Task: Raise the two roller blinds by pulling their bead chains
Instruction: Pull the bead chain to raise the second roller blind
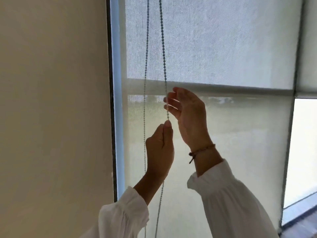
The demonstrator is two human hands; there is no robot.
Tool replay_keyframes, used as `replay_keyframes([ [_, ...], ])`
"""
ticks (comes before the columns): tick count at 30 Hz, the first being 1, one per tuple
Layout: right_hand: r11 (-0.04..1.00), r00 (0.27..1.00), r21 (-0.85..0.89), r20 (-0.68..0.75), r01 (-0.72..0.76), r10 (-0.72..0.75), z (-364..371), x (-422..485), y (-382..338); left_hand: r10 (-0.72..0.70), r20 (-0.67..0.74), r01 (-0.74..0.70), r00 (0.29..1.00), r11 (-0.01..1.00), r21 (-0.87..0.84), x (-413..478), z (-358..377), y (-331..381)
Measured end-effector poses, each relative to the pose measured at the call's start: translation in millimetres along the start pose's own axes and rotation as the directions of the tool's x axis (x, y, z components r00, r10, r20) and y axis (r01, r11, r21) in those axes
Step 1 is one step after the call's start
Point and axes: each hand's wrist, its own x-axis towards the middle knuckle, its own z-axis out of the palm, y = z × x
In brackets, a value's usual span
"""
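keep your left hand (160, 148) pinched on the bead chain (163, 66), close your loose right hand (187, 110) just above it, then pull straight down.

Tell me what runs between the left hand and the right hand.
In the head view, a short stretch of bead chain runs up from the left hand, which pinches it, to the fingertips of the open right hand.

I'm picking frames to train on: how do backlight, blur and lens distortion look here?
Head view: strong backlight through the blind leaves the left hand dark and shadowed; the pane at the right edge is blown out; the right hand fingertips are slightly motion-blurred; the bead chain stays legible; the wide angle bows the window frame.
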Motion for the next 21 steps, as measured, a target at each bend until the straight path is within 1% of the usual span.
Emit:
replay_keyframes([
  [2, 0.993, 0.994, 0.083, 0.076, -0.087, 0.08, 10, 6, -10, 0.124, 0.005, -0.124, 0.992, 0.988, 0.091, -8, 0, 2],
  [4, 0.975, 0.983, 0.157, 0.122, -0.157, 0.138, 18, 10, -16, 0.227, 0.032, -0.229, 0.973, 0.964, 0.137, -16, 0, 0],
  [6, 0.971, 0.981, 0.17, 0.128, -0.168, 0.147, 23, 13, -21, 0.233, 0.052, -0.238, 0.971, 0.962, 0.133, -28, -5, -8],
  [9, 0.988, 0.987, 0.09, 0.116, -0.122, 0.112, 29, 20, -31, 0.188, 0.088, -0.201, 0.978, 0.966, 0.166, -51, -14, -30],
  [11, 0.995, 0.992, -0.045, 0.085, -0.091, 0.095, 32, 22, -34, 0.156, 0.123, -0.181, 0.98, 0.957, 0.227, -69, -21, -43],
  [12, 0.989, 0.996, -0.125, 0.039, -0.076, 0.081, 34, 23, -31, 0.136, 0.141, -0.168, 0.981, 0.952, 0.254, -77, -23, -48],
  [13, 0.98, 0.999, -0.196, -0.022, -0.042, 0.038, 35, 22, -26, 0.118, 0.157, -0.158, 0.981, 0.947, 0.28, -84, -26, -51],
  [14, 0.962, 0.995, -0.273, -0.086, 0.02, -0.045, 35, 20, -19, 0.097, 0.173, -0.147, 0.98, 0.942, 0.303, -89, -28, -53],
  [15, 0.924, 0.978, -0.368, -0.134, 0.101, -0.161, 35, 17, -11, 0.07, 0.185, -0.127, 0.98, 0.94, 0.317, -92, -29, -54],
  [16, 0.868, 0.947, -0.46, -0.15, 0.187, -0.284, 34, 12, -4, 0.034, 0.197, -0.096, 0.98, 0.945, 0.311, -93, -30, -55],
  [17, 0.816, 0.914, -0.513, -0.131, 0.268, -0.383, 33, 6, 1, -0.009, 0.21, -0.054, 0.978, 0.955, 0.292, -94, -30, -56],
  [18, 0.781, 0.886, -0.527, -0.104, 0.336, -0.451, 31, 2, 5, -0.05, 0.226, -0.012, 0.973, 0.964, 0.267, -93, -31, -59],
  [19, 0.758, 0.863, -0.525, -0.082, 0.388, -0.499, 27, -1, 6, -0.09, 0.242, 0.03, 0.966, 0.97, 0.242, -92, -31, -60],
  [21, 0.722, 0.82, -0.518, -0.066, 0.459, -0.568, 17, -4, 8, -0.209, 0.27, 0.174, 0.94, 0.973, 0.149, -87, -32, -57],
])
